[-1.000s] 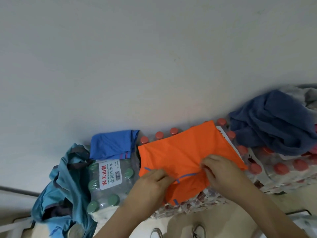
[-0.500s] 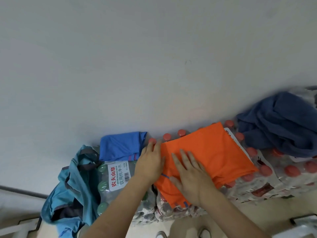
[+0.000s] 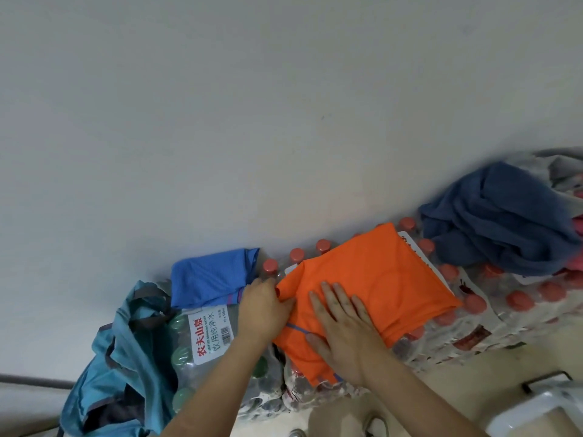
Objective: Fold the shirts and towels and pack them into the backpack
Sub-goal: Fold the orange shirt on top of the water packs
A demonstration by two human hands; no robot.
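Observation:
A folded orange shirt [image 3: 378, 279] lies on top of shrink-wrapped packs of bottled water. My right hand [image 3: 342, 326] presses flat on its near half with straight fingers. My left hand [image 3: 263, 305] grips the shirt's left edge, fingers curled at the fold. A folded blue shirt [image 3: 208, 279] sits to the left against the wall. A crumpled dark blue towel [image 3: 501, 225] lies at the right on more bottles. The teal backpack [image 3: 116, 373] hangs open at the far left.
Packs of red-capped bottles [image 3: 517, 301] and a pack of green-capped bottles [image 3: 189, 351] form the work surface along a white wall [image 3: 252, 121]. A grey cloth [image 3: 564, 162] lies behind the towel. A white object [image 3: 542, 411] sits at the bottom right on the floor.
The orange shirt got folded over to a smaller shape. My right hand moved from pinching the hem to pressing flat, and my left hand shifted to the left edge.

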